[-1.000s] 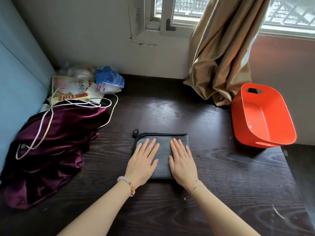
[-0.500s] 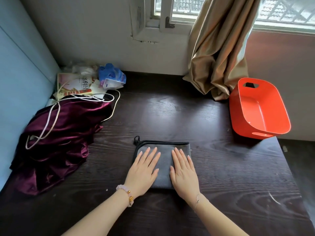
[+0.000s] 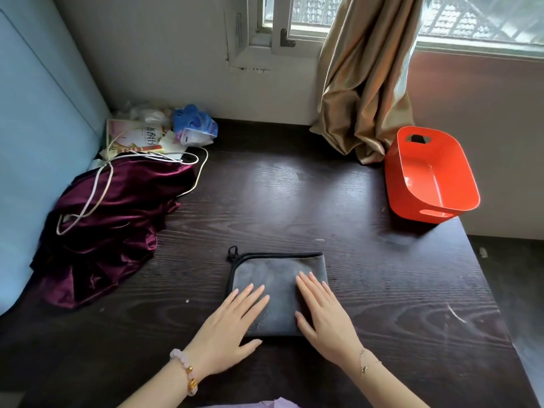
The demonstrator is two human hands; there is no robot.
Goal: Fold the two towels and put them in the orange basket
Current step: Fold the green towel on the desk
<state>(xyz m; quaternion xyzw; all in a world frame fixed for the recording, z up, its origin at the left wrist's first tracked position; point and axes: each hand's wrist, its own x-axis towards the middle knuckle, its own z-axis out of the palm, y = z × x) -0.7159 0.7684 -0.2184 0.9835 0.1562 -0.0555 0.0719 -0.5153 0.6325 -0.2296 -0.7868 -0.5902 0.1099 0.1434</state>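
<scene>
Your left hand (image 3: 232,325) and right hand (image 3: 326,322) lie flat, fingers straight, on the folded grey towel (image 3: 276,275); a careless lift could unfold it before the orange basket (image 3: 412,163), frame right.

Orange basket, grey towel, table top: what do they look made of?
Orange basket: likely moulded plastic, glossy; smooth one-piece walls with highlights and cut-out handles.
Grey towel: soft matte cloth, probably microfibre; nap-like surface, black stitched edging and a hanging loop.
Table: dark wood or wood-look laminate, semi-gloss; grain lines and a pale sheen, can't tell which.
</scene>
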